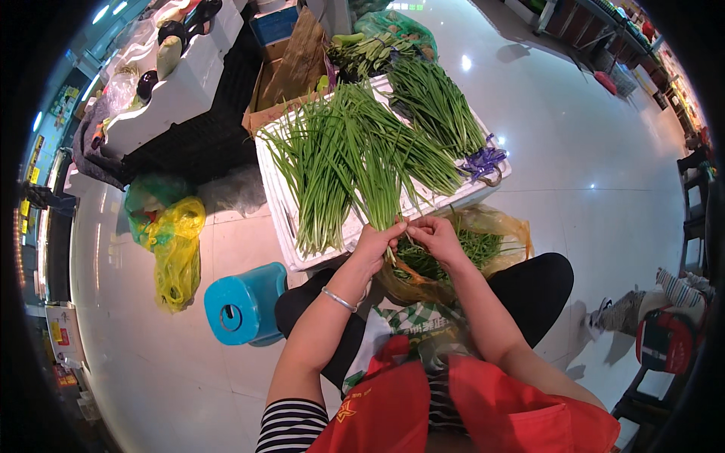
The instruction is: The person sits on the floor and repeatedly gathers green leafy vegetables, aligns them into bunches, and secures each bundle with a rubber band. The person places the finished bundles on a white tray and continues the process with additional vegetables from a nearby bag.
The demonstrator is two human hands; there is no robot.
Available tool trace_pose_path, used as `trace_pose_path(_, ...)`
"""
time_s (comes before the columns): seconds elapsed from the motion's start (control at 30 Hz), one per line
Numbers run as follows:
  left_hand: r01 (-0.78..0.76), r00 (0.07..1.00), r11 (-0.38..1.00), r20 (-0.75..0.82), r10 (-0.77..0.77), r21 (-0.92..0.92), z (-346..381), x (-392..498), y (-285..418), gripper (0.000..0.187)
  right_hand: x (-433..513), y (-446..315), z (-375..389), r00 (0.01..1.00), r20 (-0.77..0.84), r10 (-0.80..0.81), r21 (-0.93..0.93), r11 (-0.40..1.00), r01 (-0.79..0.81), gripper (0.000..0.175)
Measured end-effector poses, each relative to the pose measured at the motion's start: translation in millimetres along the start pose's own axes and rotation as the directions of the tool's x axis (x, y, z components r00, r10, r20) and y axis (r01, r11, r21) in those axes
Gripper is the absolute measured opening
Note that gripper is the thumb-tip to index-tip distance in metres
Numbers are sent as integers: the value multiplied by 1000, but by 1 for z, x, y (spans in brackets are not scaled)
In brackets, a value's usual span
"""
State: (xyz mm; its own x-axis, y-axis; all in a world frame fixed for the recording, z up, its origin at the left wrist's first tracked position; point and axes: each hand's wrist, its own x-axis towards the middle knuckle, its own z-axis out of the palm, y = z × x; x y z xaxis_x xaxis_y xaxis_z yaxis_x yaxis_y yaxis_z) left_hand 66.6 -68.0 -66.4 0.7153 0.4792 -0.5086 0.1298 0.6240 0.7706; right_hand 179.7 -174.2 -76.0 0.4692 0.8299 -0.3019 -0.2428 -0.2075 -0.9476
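Note:
Before me, a white foam box lid point(273, 187) bears several bundles of long green leafy stalks that look like Chinese chives. My left hand point(375, 244) is closed around the lower stem ends of one bundle point(376, 187) at the lid's near edge. Close beside it, my right hand point(435, 236) pinches a thin stalk at the same stems. A loose pile of chives point(318, 192) lies to the left. Farther right rests another bunch point(436, 105), near purple ties point(483, 163). Below my right hand, an orange-yellow plastic bag point(512, 229) holds loose greens point(478, 246).
A blue plastic stool point(243, 306) stands left of my knees. Yellow point(180, 249) and green point(153, 198) plastic bags lie on the tiled floor. Beyond are a cardboard box point(289, 73) and a foam crate point(187, 90) with eggplants. A person's leg point(620, 311) shows at the right.

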Motion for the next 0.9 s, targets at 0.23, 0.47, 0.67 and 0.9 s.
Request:
trace_pose_path(0.23, 68, 998, 998, 5, -68, -12, -1, 1, -5, 13, -7, 13, -15, 998, 29, 62, 114, 991, -65, 14)
trace_pose_path(0.47, 79, 995, 997, 62, -79, 5, 5, -1, -9, 9, -15, 32, -45, 992, -9, -128, -334, 935, 118, 14)
trace_pose_path(0.67, 44, 998, 993, 34, -48, 112, 6, -3, -5, 12, -17, 10, -42, 912, -78, -403, -898, 425, 111, 12)
trace_pose_path(0.9, -24, 1000, 984, 6, 23, 178, 4, 0, -10, 13, 0, -22, -1, 867, -28, -498, -627, 684, 373, 15)
